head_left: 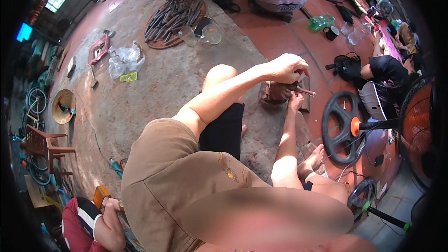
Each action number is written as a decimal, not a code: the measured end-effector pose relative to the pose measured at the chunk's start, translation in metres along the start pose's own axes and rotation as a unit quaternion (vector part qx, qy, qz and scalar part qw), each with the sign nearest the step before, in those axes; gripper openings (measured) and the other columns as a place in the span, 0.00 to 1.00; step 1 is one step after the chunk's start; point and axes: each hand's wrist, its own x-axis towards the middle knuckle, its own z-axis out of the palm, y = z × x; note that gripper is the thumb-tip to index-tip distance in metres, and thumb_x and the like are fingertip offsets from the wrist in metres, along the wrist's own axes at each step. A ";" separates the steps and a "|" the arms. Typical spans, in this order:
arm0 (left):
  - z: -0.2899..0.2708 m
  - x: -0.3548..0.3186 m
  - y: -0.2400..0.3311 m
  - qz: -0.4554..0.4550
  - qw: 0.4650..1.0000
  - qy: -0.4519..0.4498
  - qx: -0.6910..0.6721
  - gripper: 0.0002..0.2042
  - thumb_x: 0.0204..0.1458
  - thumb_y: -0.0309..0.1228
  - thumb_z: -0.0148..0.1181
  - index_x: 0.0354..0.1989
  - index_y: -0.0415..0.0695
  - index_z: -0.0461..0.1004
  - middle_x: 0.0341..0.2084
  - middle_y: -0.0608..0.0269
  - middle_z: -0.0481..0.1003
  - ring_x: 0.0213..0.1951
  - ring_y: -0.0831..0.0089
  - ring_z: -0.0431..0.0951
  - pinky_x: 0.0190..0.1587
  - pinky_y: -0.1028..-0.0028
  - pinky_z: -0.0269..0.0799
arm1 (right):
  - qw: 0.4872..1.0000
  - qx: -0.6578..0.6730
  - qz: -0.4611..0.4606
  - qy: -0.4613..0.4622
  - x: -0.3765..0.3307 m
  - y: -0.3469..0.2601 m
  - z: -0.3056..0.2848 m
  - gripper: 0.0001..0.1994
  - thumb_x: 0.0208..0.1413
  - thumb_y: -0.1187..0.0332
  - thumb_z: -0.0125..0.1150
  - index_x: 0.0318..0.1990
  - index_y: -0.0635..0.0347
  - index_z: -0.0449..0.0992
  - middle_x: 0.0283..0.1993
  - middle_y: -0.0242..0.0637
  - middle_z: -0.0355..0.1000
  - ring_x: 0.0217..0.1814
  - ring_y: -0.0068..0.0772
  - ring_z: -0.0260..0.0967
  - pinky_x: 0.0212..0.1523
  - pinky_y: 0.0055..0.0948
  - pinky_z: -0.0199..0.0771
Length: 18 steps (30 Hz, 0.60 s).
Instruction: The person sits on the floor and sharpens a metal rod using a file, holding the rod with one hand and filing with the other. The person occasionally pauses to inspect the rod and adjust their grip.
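Observation:
My left hand point(289, 68) reaches across with curled fingers, just above a brown block point(276, 92) that looks like a wooden stump. Whatever its fingertips hold, if anything, is hidden. Close beneath it, my right hand point(296, 100) is closed at the block's right side, on a thin reddish-brown stick point(306, 92) whose end pokes out to the right. A dark piece between the two hands is too small to name. The block stands on the stone floor point(186, 79) beyond my knees.
A round tray point(158, 41) of dark, slender pieces lies ahead, beside glass mugs point(211, 34). Plastic bags point(126, 60) and a small hammer point(94, 80) lie left. A black wheel-shaped fan base point(343, 128) stands close on the right. Other people sit ahead, right and lower left.

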 end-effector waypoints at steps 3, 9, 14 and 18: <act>0.000 0.006 0.003 0.003 1.000 -0.001 -0.010 0.11 0.40 0.23 0.57 0.35 0.43 0.78 0.25 0.59 0.74 0.32 0.61 0.76 0.38 0.65 0.71 | 0.997 -0.068 -0.022 0.022 0.019 0.012 -0.005 0.05 0.50 0.75 0.56 0.30 0.70 0.73 0.28 0.32 0.70 0.28 0.22 0.62 0.30 0.28 0.66; 0.000 0.002 -0.003 -0.003 1.000 0.004 -0.020 0.12 0.40 0.24 0.57 0.36 0.42 0.78 0.26 0.59 0.75 0.32 0.61 0.76 0.37 0.66 0.71 | 1.000 0.013 0.020 0.016 -0.009 -0.018 0.006 0.07 0.50 0.73 0.61 0.30 0.71 0.74 0.28 0.32 0.71 0.28 0.23 0.62 0.31 0.29 0.68; -0.001 0.010 -0.005 -0.023 0.999 0.004 -0.030 0.14 0.41 0.26 0.59 0.39 0.42 0.78 0.27 0.60 0.76 0.32 0.62 0.76 0.37 0.67 0.71 | 0.994 0.095 0.056 0.008 -0.015 -0.018 -0.007 0.12 0.51 0.67 0.67 0.34 0.70 0.78 0.31 0.33 0.74 0.30 0.23 0.67 0.30 0.26 0.69; 0.003 0.014 -0.010 -0.052 0.998 0.015 -0.021 0.14 0.41 0.26 0.59 0.39 0.44 0.78 0.28 0.61 0.77 0.34 0.62 0.77 0.39 0.67 0.71 | 0.993 -0.006 0.106 0.049 -0.031 -0.038 -0.018 0.12 0.51 0.69 0.66 0.34 0.73 0.78 0.29 0.32 0.72 0.28 0.22 0.63 0.31 0.25 0.65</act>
